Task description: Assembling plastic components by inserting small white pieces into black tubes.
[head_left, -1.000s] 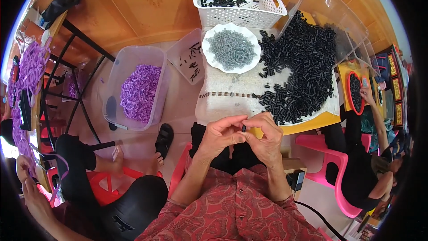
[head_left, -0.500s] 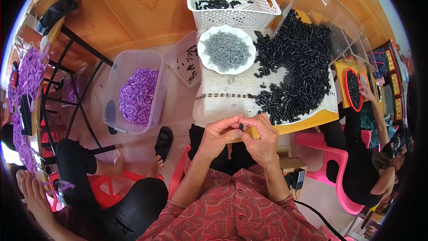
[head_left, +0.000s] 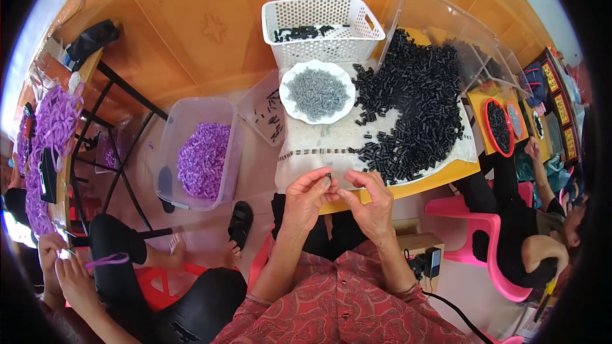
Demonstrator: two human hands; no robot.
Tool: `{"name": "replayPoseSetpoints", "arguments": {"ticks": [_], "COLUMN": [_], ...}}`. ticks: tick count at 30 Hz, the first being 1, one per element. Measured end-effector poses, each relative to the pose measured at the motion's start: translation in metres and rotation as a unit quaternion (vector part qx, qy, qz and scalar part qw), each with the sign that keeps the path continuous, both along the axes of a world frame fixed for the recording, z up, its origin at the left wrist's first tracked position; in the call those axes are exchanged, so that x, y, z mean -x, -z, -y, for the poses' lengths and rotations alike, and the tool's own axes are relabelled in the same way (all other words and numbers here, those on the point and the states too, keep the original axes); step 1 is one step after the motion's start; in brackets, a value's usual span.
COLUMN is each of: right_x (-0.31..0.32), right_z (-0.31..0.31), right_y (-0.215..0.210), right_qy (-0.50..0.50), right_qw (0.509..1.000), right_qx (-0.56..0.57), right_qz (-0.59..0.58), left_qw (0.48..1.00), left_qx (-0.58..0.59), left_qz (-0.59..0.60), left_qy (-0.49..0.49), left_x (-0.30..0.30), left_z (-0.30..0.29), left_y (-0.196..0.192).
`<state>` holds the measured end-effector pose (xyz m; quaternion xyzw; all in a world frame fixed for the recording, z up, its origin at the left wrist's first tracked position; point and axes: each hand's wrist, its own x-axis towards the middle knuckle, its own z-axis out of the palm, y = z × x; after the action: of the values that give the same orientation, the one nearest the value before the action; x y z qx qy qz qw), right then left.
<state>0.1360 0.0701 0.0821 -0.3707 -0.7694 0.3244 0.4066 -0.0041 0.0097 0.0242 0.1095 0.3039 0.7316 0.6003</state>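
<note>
My left hand pinches a small black cylindrical piece between thumb and fingertips, at the table's near edge. Close beside it is my right hand, its thumb and index finger apart and nothing visible between them. Just beyond my hands a big heap of similar black pieces spreads over a white cloth. A scalloped white plate on the cloth carries a mound of small clear-grey pieces.
A perforated white basket holding some black pieces stands at the back, beside a tipped clear bin. On the floor to the left is a clear tub of purple pieces. People sit at both sides, near a pink chair and a black-framed table.
My hands have drawn apart, the right one letting go and the black piece staying in my left fingertips. At the left, a person's two hands have come together over a purple strip.
</note>
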Motion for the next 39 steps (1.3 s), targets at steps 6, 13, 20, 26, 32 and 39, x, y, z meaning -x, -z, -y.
{"name": "replayPoseSetpoints", "arguments": {"ticks": [6,13,20,26,32,39], "right_x": [-0.005,-0.005,-0.004,-0.006,-0.006,-0.028], "right_z": [0.007,0.013,0.007,0.006,0.004,-0.046], "right_y": [0.017,0.024,0.033,0.036,0.033,0.042], "right_qy": [-0.043,-0.093,-0.105,-0.113,-0.114,0.025], "right_qw": [0.999,0.995,0.993,0.992,0.992,1.000], "right_qx": [0.016,0.038,0.025,0.047,0.052,0.000], "right_qz": [0.017,0.025,0.036,0.024,0.028,0.013], "left_qw": [0.998,0.997,0.998,0.994,0.984,0.980], "left_qx": [0.042,-0.042,-0.059,-0.101,-0.054,-0.045], "left_qz": [0.007,0.023,0.030,-0.030,-0.081,-0.143], "left_qy": [-0.045,-0.056,-0.024,-0.037,-0.149,-0.128], "left_x": [0.023,0.069,0.075,0.114,0.163,0.099], "left_z": [-0.027,-0.094,-0.112,-0.183,-0.237,-0.164], "left_y": [-0.004,-0.040,-0.063,-0.084,-0.106,-0.081]}}
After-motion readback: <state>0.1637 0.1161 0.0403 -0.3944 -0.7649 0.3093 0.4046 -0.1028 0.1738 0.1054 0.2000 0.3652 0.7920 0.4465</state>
